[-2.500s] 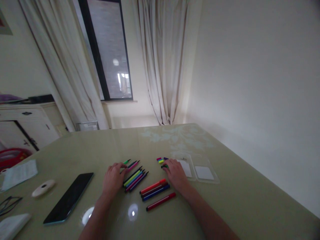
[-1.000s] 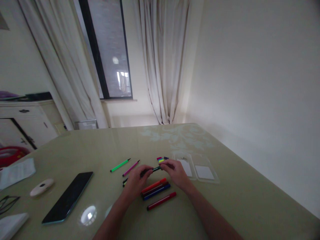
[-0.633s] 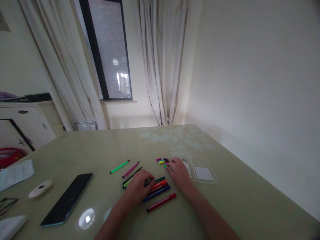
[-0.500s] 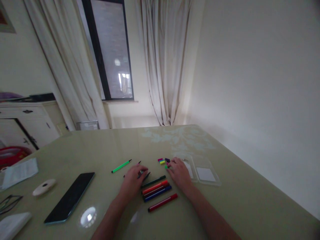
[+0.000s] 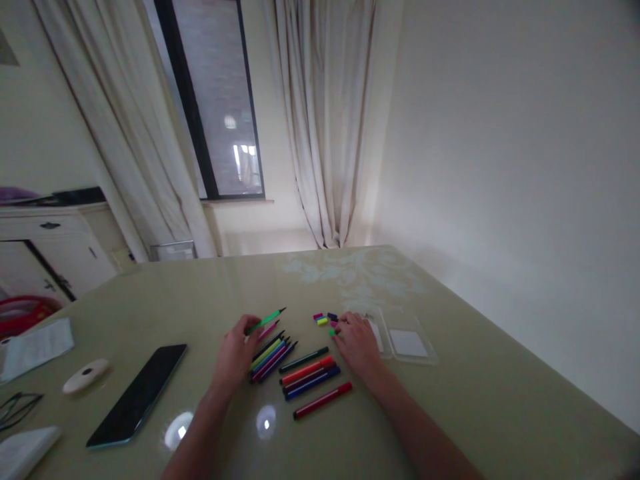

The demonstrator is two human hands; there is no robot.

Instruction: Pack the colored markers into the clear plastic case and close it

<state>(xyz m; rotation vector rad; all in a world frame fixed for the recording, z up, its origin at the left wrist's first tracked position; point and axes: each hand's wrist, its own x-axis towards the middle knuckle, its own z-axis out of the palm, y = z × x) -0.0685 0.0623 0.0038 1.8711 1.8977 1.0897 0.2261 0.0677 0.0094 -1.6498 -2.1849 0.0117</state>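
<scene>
Green uncapped felt-tip pen [image 5: 269,318] is pinched in the left hand [image 5: 235,350], right hand [image 5: 357,341] is at a small cap [image 5: 332,332], can't tell if it's actually pinching.

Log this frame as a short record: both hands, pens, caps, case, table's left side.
Left hand: pinching a green pen, tip bare
Right hand: at a green cap; grip unclear
Uncapped pens: clustered beside left hand
Capped pens: five, right of that cluster
Loose caps: left of right hand
Clear case: open
Table left: dark flat device
</scene>
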